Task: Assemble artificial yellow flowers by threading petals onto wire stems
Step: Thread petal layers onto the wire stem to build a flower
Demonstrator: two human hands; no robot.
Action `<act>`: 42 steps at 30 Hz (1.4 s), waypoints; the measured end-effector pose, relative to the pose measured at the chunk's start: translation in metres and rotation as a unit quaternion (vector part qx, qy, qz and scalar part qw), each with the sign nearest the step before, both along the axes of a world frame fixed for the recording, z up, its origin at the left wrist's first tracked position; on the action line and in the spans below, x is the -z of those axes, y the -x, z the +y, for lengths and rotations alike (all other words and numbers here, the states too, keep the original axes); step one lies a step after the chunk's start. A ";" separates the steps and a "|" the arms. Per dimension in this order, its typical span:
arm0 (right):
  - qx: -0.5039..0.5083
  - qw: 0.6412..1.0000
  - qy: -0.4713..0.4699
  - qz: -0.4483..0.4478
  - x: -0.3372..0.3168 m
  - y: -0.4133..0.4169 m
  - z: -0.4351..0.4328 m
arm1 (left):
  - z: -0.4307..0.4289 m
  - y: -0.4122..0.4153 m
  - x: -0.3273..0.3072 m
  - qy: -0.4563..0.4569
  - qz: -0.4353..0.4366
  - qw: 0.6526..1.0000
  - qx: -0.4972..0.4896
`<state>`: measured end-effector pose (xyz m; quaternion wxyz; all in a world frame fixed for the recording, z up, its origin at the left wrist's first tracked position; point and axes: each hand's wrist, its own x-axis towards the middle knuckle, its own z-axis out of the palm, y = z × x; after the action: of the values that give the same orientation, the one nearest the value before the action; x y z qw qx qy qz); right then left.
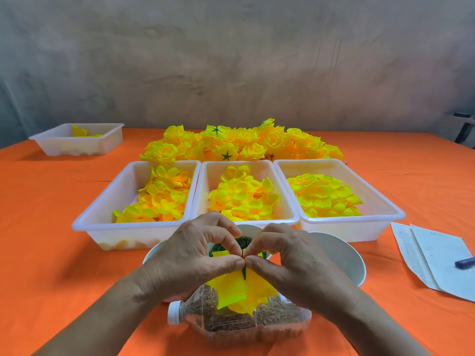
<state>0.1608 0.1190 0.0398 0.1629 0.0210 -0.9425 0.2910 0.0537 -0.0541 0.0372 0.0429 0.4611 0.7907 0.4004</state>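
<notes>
Yellow petal (239,291) on a green wire stem (244,272), which left hand (195,255) and right hand (290,255) both pinch, near the table (51,253) front edge

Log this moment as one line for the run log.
step: petal on stem | left hand: pinches wire stem | right hand: pinches wire stem | yellow petal layer: below both hands, over plastic bottle

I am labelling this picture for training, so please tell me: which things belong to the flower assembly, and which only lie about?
Belonging to the job: left hand and right hand, both pinching the wire stem; yellow petal on it; three petal trays; finished flowers; bowl of green parts.

Lying about: papers; blue marker; far-left tray; second white bowl.
</notes>
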 end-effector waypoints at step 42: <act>-0.018 0.993 0.025 -0.113 -0.005 0.013 0.002 | 0.010 0.007 -0.013 0.117 -0.115 0.986 0.015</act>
<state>0.1475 0.1206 0.0449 0.0507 0.0013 -0.9467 0.3182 0.0467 -0.0437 0.0502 0.1931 0.4161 0.8146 0.3550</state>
